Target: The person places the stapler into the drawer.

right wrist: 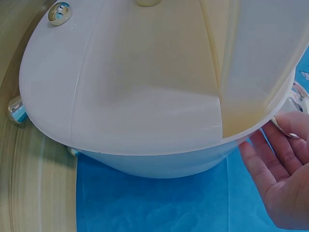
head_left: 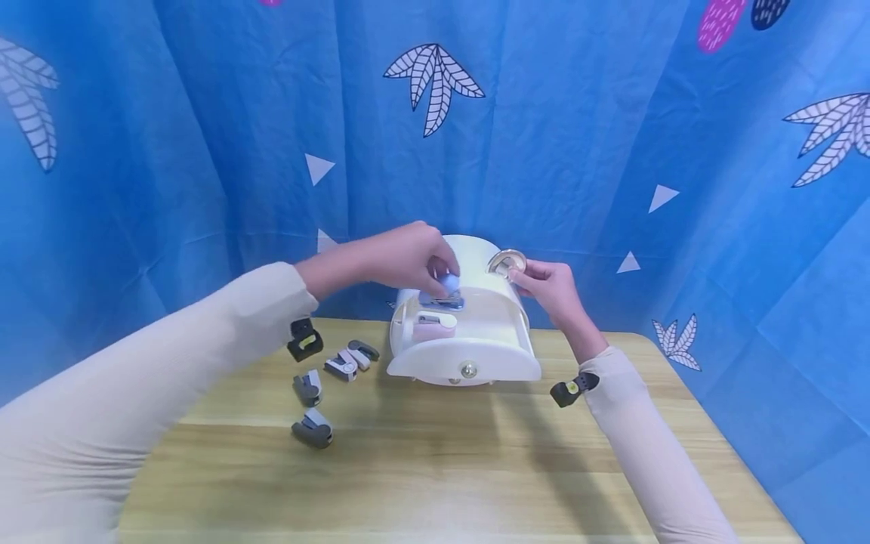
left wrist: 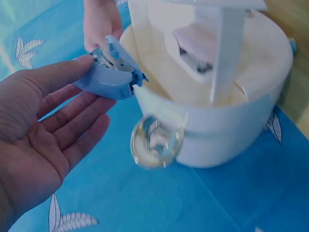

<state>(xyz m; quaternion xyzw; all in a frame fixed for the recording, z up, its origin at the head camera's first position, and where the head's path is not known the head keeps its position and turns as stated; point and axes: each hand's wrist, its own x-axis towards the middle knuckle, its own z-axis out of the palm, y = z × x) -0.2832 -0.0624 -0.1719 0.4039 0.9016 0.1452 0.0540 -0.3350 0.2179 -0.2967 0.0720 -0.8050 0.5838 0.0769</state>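
A small blue stapler is pinched between the thumb and fingers of my left hand. In the head view it is over the open compartment of a white rounded box. Inside that compartment lies a pale pink stapler, also visible in the left wrist view. At the box's upper right, my right hand pinches a shiny round ring handle with thumb and fingers. The right wrist view shows this handle only partly, at the edge beside the fingers.
Several small grey and white staplers, among them a dark grey one, lie on the wooden table left of the box. A round metal knob sticks out of the box's front. Behind the table hangs a blue patterned curtain.
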